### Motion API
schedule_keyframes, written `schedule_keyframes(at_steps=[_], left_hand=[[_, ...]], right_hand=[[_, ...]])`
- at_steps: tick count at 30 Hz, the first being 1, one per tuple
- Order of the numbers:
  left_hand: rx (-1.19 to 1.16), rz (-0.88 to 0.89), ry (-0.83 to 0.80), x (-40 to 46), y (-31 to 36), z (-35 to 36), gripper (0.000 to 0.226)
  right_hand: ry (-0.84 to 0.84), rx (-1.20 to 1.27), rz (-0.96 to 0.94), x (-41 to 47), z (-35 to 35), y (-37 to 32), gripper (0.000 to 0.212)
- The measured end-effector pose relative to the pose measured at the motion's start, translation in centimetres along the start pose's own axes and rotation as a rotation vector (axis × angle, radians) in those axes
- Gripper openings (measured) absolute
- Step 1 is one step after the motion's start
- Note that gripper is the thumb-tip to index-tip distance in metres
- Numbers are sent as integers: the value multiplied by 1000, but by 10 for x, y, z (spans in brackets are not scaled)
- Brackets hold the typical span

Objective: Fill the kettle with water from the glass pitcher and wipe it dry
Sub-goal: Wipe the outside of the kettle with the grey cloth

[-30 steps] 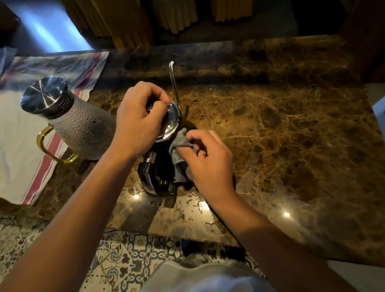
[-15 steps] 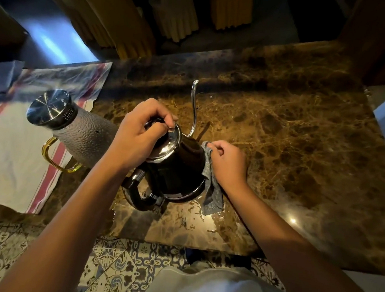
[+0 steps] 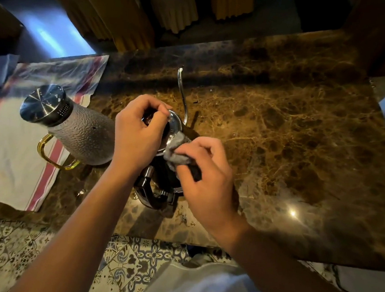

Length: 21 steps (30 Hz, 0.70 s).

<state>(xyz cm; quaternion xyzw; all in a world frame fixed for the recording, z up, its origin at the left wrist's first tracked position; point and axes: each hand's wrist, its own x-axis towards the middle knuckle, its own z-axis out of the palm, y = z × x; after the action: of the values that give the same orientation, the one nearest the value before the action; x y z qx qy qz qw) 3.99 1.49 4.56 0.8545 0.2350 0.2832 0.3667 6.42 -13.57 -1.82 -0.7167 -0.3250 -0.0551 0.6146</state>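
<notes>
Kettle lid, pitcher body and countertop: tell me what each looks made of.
Kettle lid: polished metal, probably steel; it mirrors the light.
Pitcher body: looks like frosted, hammered glass; dimpled grey surface, with a shiny metal cap and a clear amber handle.
Countertop: polished brown stone, likely marble; pale veins and sharp lamp reflections.

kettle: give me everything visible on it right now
The kettle is a dark, glossy gooseneck type standing upright on the brown marble counter. Its thin metal spout rises and points away from the person. The shiny metal lid is on. The black handle faces the person. The left hand grips the lid's top; the right hand presses a grey cloth against the lid's edge and upper body. The hands hide much of the body.
</notes>
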Motion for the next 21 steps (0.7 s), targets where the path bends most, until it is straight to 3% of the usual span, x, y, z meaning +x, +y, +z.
schedule_keyframes(at_steps=[7,21], left_hand=[[34,-20,46,-1,3,2,16],[43,-22,70,-1,4,3,14]], right_hand=[[-114,-179,-65,-26,9,16,23],[-501,-431,124,-48,-5,37,20]])
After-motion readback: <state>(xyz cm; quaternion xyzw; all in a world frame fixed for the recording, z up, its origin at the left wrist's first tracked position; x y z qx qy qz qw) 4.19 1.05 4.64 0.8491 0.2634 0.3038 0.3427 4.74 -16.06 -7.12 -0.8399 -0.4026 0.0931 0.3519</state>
